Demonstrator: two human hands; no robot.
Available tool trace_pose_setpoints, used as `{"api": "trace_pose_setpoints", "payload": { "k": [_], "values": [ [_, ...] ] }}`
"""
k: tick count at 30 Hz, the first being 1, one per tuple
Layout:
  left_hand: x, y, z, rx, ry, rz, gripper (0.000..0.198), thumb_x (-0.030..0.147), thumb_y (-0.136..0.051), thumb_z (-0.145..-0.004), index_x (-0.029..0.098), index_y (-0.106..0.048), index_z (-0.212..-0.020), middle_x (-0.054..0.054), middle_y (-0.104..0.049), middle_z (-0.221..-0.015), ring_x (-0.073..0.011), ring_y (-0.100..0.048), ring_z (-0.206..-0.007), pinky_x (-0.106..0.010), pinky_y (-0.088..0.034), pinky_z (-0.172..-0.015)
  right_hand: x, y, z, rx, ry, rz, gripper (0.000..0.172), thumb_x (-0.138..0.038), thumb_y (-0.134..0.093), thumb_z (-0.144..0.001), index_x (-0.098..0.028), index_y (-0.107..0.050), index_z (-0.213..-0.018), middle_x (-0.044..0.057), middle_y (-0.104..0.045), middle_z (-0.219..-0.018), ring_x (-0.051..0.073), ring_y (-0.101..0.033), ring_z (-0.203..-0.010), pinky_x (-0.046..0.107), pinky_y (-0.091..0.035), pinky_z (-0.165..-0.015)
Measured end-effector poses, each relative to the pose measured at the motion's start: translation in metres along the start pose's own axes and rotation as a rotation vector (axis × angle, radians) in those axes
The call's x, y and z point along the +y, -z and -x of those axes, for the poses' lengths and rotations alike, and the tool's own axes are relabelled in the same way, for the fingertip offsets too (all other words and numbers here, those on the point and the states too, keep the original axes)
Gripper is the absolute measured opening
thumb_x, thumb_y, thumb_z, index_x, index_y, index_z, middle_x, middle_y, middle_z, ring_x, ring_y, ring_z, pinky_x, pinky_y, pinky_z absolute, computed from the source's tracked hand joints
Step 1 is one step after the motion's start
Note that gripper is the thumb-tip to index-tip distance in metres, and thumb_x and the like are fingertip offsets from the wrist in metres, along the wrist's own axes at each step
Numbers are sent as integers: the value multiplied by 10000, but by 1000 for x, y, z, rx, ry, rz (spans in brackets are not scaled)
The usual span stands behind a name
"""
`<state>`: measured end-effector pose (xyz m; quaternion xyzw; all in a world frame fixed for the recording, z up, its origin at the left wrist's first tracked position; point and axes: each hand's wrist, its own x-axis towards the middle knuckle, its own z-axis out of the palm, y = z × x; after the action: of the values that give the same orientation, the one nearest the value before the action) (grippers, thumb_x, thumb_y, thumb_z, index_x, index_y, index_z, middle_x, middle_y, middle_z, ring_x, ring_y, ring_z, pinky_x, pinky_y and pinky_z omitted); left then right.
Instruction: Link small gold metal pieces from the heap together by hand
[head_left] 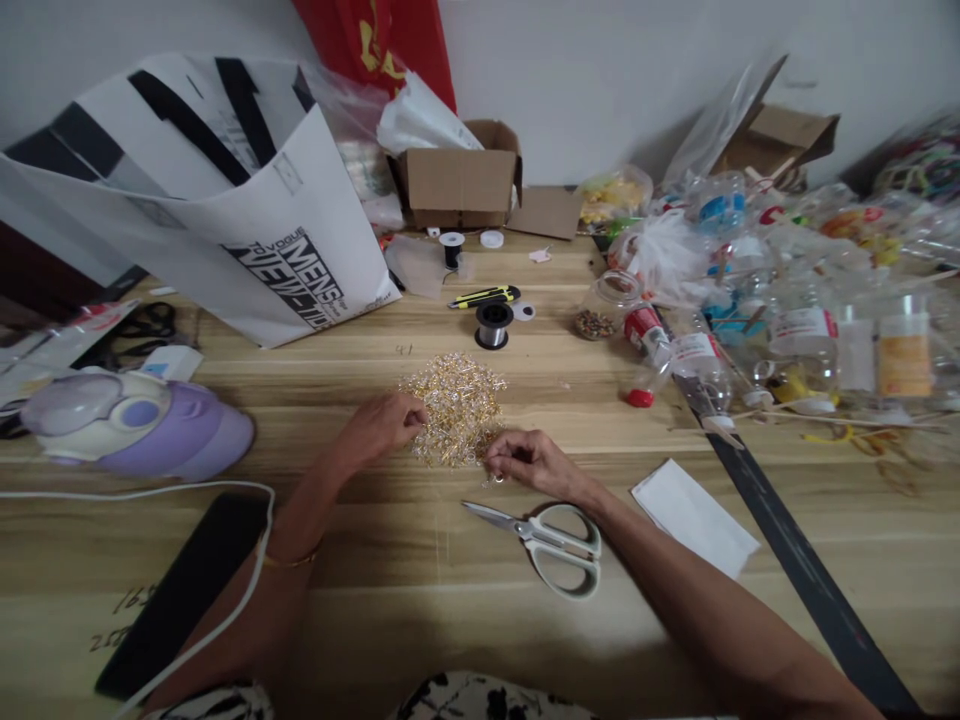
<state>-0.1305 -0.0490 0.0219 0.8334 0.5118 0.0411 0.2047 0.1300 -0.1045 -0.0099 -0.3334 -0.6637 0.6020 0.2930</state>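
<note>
A heap of small gold and clear beads or pins [457, 405] lies on the wooden table. My left hand [391, 420] rests at the heap's left edge, fingers curled together; whatever they pinch is too small to name. At the lower right edge of the heap is my right hand [529, 460], thumb and fingertips pressed together over a few tiny shiny pieces, too small to make out. Scissors with white handles [551, 545] lie just below my right hand. A spool of thin wire [493, 326] stands behind the heap.
Behind are a yellow-black cutter [486, 297], a black spool [451, 250] and a cardboard box [461, 180]. Plastic bottles [697, 365] crowd the right, near folded white paper [694, 520]. At left are a white bag [300, 240], a purple object [180, 430] and a black slab [187, 590] with a cable.
</note>
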Motion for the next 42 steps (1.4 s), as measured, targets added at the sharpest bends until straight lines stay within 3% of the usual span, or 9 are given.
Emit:
{"api": "trace_pose_setpoints", "payload": {
  "k": [10, 15, 22, 28, 32, 42],
  "values": [
    [12, -1, 4, -16, -14, 2, 127, 164, -541, -692, 177, -650, -756, -15, -637, -685, -152, -562, -637, -232, -383, -593, 0, 0, 0, -1, 12, 22, 279, -388, -555, -839, -117, -585, -777, 25, -574, -683, 95, -483, -593, 207, -369, -556],
    [20, -8, -1, 53, -113, -28, 111, 138, -521, -744, 161, -624, -711, -24, -596, -701, -145, -530, -652, -236, -376, -619, 0, 0, 0, 7, 5, 42, 284, -391, -552, -840, -117, -588, -775, 24, -572, -676, 91, -467, -579, 201, -352, -534],
    [23, -17, -7, 59, -201, 91, 105, 126, -545, -745, 167, -637, -712, -3, -591, -664, -123, -517, -640, -209, -361, -603, 2, 0, 0, 21, 9, 71, 259, -373, -559, -837, -126, -591, -766, 20, -566, -681, 95, -466, -588, 204, -355, -543],
    [15, -8, -2, 13, -132, 182, 201, 117, -557, -685, 157, -637, -865, -9, -640, -727, -120, -558, -650, -200, -391, -613, 0, 0, 0, 7, 9, 69, 236, -344, -548, -847, -123, -587, -770, 19, -560, -680, 93, -460, -588, 206, -348, -546],
    [5, 6, 4, -97, -120, 97, 107, 133, -537, -680, 148, -642, -695, -10, -637, -669, -125, -553, -623, -201, -367, -586, 2, 0, -1, 14, 6, 78, 238, -348, -549, -846, -125, -587, -770, 20, -564, -675, 96, -467, -592, 209, -357, -550],
    [19, 15, 10, -197, -99, -37, 146, 105, -503, -637, 152, -641, -639, -12, -630, -640, -130, -534, -603, -209, -312, -552, 4, 0, 0, 14, 17, 87, 258, -369, -545, -848, -124, -589, -779, 22, -572, -676, 98, -474, -591, 213, -367, -559]
  ]
}}
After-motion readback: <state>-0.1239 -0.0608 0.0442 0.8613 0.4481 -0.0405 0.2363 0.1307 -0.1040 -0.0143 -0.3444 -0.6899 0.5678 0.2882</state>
